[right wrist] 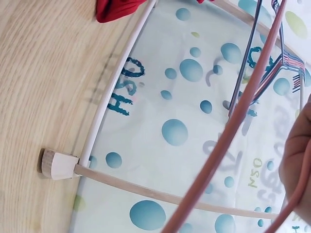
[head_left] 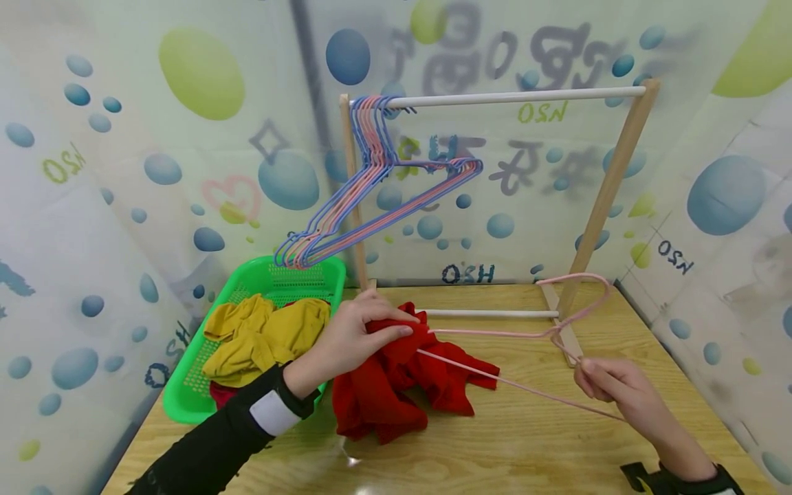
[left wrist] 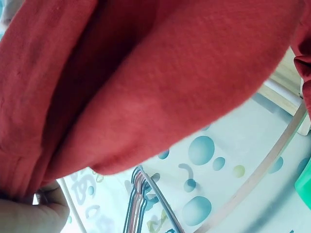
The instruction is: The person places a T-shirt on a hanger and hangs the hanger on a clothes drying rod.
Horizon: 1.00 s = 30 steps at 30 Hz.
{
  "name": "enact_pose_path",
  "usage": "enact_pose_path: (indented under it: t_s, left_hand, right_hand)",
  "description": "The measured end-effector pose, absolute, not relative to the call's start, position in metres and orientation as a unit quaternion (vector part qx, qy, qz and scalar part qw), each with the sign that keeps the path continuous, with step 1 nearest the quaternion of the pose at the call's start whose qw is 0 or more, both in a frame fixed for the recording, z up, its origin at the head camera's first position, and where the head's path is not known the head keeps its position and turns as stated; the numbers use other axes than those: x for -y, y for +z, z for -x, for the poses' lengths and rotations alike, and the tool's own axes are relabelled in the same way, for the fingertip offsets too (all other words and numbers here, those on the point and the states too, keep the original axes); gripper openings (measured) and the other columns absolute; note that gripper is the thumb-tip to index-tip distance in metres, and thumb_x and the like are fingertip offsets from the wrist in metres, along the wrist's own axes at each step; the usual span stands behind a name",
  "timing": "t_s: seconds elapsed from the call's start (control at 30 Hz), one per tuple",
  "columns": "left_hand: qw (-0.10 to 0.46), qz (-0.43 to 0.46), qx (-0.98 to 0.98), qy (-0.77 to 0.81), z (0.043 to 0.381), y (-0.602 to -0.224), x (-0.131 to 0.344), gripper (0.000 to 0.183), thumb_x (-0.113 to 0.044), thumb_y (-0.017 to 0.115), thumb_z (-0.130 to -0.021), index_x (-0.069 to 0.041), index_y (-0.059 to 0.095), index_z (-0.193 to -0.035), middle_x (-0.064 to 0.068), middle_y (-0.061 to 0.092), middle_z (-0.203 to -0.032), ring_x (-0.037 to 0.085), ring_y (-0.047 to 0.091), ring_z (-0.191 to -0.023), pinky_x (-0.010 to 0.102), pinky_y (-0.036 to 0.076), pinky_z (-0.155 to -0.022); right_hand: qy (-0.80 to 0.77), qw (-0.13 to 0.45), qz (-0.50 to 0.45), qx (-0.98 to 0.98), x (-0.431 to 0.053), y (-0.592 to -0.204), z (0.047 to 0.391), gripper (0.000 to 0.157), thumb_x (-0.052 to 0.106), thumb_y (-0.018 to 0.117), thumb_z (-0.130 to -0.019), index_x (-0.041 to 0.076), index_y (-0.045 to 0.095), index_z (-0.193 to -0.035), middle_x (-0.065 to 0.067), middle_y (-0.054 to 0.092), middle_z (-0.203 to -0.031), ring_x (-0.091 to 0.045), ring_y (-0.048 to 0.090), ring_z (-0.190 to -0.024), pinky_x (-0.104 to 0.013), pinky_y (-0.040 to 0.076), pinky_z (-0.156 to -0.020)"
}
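A red garment (head_left: 380,399) lies bunched on the table, its upper part lifted by my left hand (head_left: 355,337), which pinches the cloth between thumb and fingers. The left end of a pink hanger (head_left: 495,334) goes into the cloth there and is hidden. On the other side, my right hand (head_left: 621,392) pinches the hanger's wire below the neck, with the hook pointing away from me. In the left wrist view the garment (left wrist: 170,82) fills the upper part. The hanger (right wrist: 218,145) crosses the right wrist view, beside part of the right hand (right wrist: 296,150).
A green basket (head_left: 179,385) with yellow clothing (head_left: 260,340) and some dark red cloth stands at the left. Behind, a wooden rack (head_left: 609,185) has a white rail (head_left: 520,97); several blue and pink hangers (head_left: 371,179) hang at its left end. A patterned curtain surrounds the table.
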<state>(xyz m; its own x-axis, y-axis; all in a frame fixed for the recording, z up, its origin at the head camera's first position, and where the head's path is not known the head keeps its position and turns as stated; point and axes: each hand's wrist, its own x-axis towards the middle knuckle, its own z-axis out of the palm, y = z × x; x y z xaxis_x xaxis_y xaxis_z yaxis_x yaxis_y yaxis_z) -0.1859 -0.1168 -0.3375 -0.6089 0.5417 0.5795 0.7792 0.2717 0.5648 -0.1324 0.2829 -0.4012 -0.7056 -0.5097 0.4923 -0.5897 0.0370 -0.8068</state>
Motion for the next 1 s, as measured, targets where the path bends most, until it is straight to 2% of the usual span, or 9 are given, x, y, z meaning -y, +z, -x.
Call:
enact_pose_path:
  t_s: [0.03, 0.1, 0.17, 0.23, 0.3, 0.5, 0.63, 0.83, 1.0]
  left_hand:
    - [0.136, 0.419, 0.787, -0.432, 0.186, -0.337, 0.116, 0.019, -0.022, 0.068, -0.089, -0.012, 0.077, -0.103, -0.014, 0.068, -0.088, 0.008, 0.051, -0.082, 0.033, 0.036, -0.096]
    - [0.132, 0.413, 0.791, -0.431, 0.185, -0.337, 0.116, 0.019, -0.022, 0.069, -0.089, -0.013, 0.077, -0.103, -0.015, 0.067, -0.086, 0.008, 0.049, -0.080, 0.028, 0.041, -0.081]
    - [0.126, 0.404, 0.797, -0.431, 0.184, -0.336, 0.115, 0.019, -0.022, 0.070, -0.088, -0.014, 0.077, -0.103, -0.017, 0.066, -0.083, 0.008, 0.048, -0.078, 0.027, 0.038, -0.065]
    - [0.122, 0.395, 0.802, -0.431, 0.183, -0.336, 0.115, 0.019, -0.022, 0.071, -0.086, -0.014, 0.078, -0.102, -0.017, 0.064, -0.081, 0.008, 0.047, -0.077, 0.026, 0.036, -0.059]
    - [0.116, 0.389, 0.804, -0.434, 0.182, -0.336, 0.113, 0.018, -0.021, 0.072, -0.086, -0.014, 0.077, -0.102, -0.015, 0.064, -0.083, 0.008, 0.050, -0.078, 0.025, 0.039, -0.061]
    - [0.091, 0.390, 0.790, -0.465, 0.182, -0.337, 0.109, 0.015, -0.018, 0.072, -0.086, -0.010, 0.069, -0.098, -0.006, 0.067, -0.096, 0.005, 0.064, -0.090, 0.026, 0.050, -0.078]
    - [0.106, 0.408, 0.784, -0.456, 0.183, -0.337, 0.107, 0.013, -0.017, 0.072, -0.086, -0.010, 0.067, -0.096, -0.006, 0.067, -0.093, 0.005, 0.064, -0.087, 0.025, 0.050, -0.077]
    - [0.161, 0.426, 0.791, -0.410, 0.183, -0.334, 0.105, 0.009, -0.023, 0.073, -0.085, -0.015, 0.071, -0.088, -0.013, 0.068, -0.086, 0.004, 0.058, -0.085, 0.030, 0.041, -0.075]
    - [0.142, 0.423, 0.785, -0.430, 0.180, -0.332, 0.104, 0.008, -0.021, 0.072, -0.086, -0.014, 0.071, -0.089, -0.011, 0.069, -0.086, 0.004, 0.060, -0.082, 0.026, 0.045, -0.073]
  right_hand:
    - [0.575, 0.035, -0.376, 0.725, -0.283, -0.400, 0.133, 0.045, -0.020, 0.020, -0.095, 0.008, 0.048, -0.074, -0.003, 0.031, -0.060, -0.014, 0.025, -0.048, -0.026, 0.025, -0.045]
    - [0.575, 0.034, -0.376, 0.726, -0.282, -0.400, 0.134, 0.045, -0.020, 0.021, -0.095, 0.009, 0.049, -0.075, -0.004, 0.030, -0.060, -0.014, 0.025, -0.047, -0.027, 0.025, -0.046]
    - [0.581, 0.036, -0.376, 0.721, -0.282, -0.400, 0.135, 0.046, -0.020, 0.021, -0.095, 0.008, 0.051, -0.076, -0.005, 0.029, -0.059, -0.015, 0.025, -0.047, -0.027, 0.024, -0.045]
    - [0.581, 0.040, -0.375, 0.721, -0.281, -0.400, 0.135, 0.047, -0.020, 0.022, -0.095, 0.009, 0.053, -0.077, -0.005, 0.029, -0.059, -0.015, 0.025, -0.047, -0.027, 0.024, -0.045]
    - [0.580, 0.045, -0.374, 0.722, -0.279, -0.399, 0.135, 0.047, -0.021, 0.022, -0.095, 0.009, 0.053, -0.077, -0.005, 0.030, -0.060, -0.015, 0.024, -0.048, -0.027, 0.024, -0.044]
    - [0.579, 0.049, -0.371, 0.725, -0.278, -0.398, 0.136, 0.047, -0.021, 0.023, -0.095, 0.010, 0.053, -0.076, -0.004, 0.029, -0.060, -0.015, 0.023, -0.048, -0.027, 0.023, -0.044]
    - [0.585, 0.046, -0.371, 0.720, -0.278, -0.399, 0.136, 0.047, -0.020, 0.023, -0.095, 0.010, 0.054, -0.077, -0.005, 0.029, -0.060, -0.015, 0.023, -0.048, -0.027, 0.022, -0.043]
    - [0.586, 0.050, -0.381, 0.713, -0.277, -0.400, 0.136, 0.046, -0.021, 0.022, -0.095, 0.009, 0.054, -0.078, -0.005, 0.031, -0.061, -0.014, 0.024, -0.048, -0.026, 0.022, -0.043]
    - [0.583, 0.052, -0.381, 0.716, -0.275, -0.397, 0.135, 0.046, -0.021, 0.023, -0.095, 0.009, 0.054, -0.078, -0.005, 0.031, -0.061, -0.014, 0.024, -0.048, -0.025, 0.023, -0.042]
